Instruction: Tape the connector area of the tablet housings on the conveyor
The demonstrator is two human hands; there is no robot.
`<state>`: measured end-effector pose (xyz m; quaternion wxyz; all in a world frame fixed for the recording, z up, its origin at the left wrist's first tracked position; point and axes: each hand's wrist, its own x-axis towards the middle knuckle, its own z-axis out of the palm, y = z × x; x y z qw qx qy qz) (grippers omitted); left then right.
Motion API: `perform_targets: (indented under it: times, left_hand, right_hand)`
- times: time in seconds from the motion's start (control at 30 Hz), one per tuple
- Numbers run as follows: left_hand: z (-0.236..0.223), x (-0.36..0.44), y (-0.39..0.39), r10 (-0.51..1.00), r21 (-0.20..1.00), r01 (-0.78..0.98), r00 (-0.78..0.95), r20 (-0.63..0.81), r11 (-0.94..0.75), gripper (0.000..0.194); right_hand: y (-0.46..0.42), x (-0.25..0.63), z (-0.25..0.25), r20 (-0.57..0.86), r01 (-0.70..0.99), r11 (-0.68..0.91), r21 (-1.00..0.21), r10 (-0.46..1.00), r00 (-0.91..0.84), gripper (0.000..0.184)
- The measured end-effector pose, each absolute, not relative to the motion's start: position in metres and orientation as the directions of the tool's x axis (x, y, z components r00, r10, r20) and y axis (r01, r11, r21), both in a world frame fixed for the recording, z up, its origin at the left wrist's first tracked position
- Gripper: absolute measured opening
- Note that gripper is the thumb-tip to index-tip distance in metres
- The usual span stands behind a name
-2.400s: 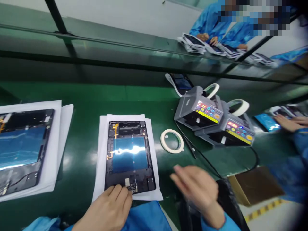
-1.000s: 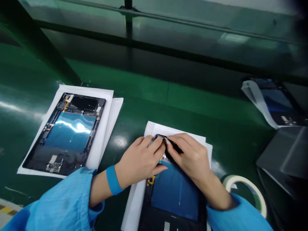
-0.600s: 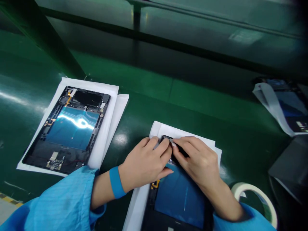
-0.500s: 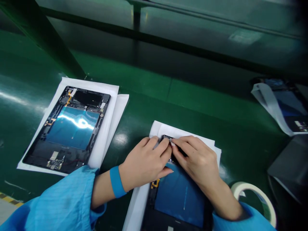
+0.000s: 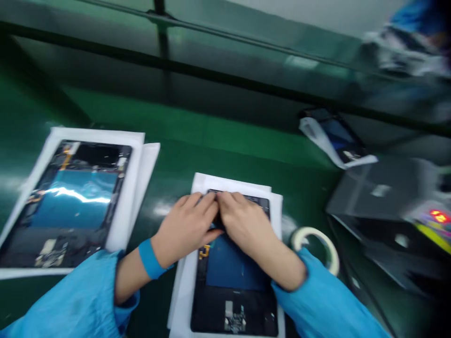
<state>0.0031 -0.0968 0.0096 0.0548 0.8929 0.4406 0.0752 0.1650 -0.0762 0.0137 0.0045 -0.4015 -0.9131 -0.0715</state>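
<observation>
An opened tablet (image 5: 232,277) with a blue panel and exposed circuitry lies on white paper sheets (image 5: 183,300) in front of me. My left hand (image 5: 185,227) and my right hand (image 5: 243,223) meet at the tablet's far edge, fingertips pressed together on its top rim. The picture is smeared by motion, so whatever sits under the fingertips is hidden. Both wear blue sleeves; a blue band circles my left wrist.
A second opened tablet (image 5: 66,202) rests on white paper at the left. A roll of white tape (image 5: 317,241) lies right of my right arm. Grey tape dispensers (image 5: 391,206) with lit panels stand at the right. Another bagged tablet (image 5: 334,138) lies behind them on the green belt.
The view has swung right and blurred. Both hands stay at the tablet's far edge, fingers now more bunched together. The dispensers have come back into sight.
</observation>
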Motion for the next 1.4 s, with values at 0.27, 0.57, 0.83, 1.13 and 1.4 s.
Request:
perform_targets:
  times: [0.27, 0.57, 0.83, 1.13, 1.4]
  left_hand:
    - [0.005, 0.000, -0.083, 0.748, 0.127, 0.739, 0.638, 0.182, -0.662, 0.049]
    - [0.008, 0.001, -0.083, 0.740, 0.064, 0.743, 0.649, 0.175, -0.667, 0.046]
    - [0.015, 0.002, -0.085, 0.752, 0.043, 0.753, 0.649, 0.117, -0.656, 0.044]
    - [0.048, 0.068, -0.099, 0.709, 0.099, 0.702, 0.700, 0.085, -0.705, 0.018]
    - [0.026, 0.118, -0.073, 0.704, 0.119, 0.695, 0.707, 0.069, -0.709, 0.011]
  right_hand:
    - [-0.128, 0.252, 0.019, 0.401, 0.834, 0.549, 0.048, 0.754, -0.520, 0.027]
    - [-0.146, 0.401, 0.002, 0.635, 0.955, -0.172, 0.241, 0.773, -0.021, 0.028]
    - [-0.146, 0.389, 0.021, 0.686, 0.980, -0.085, 0.181, 0.725, -0.064, 0.010]
    - [-0.114, 0.301, 0.012, 0.301, 0.744, 0.581, -0.331, 0.812, -0.500, 0.019]
    - [-0.099, 0.301, -0.016, 0.244, 0.616, 0.536, -0.577, 0.833, -0.496, 0.029]
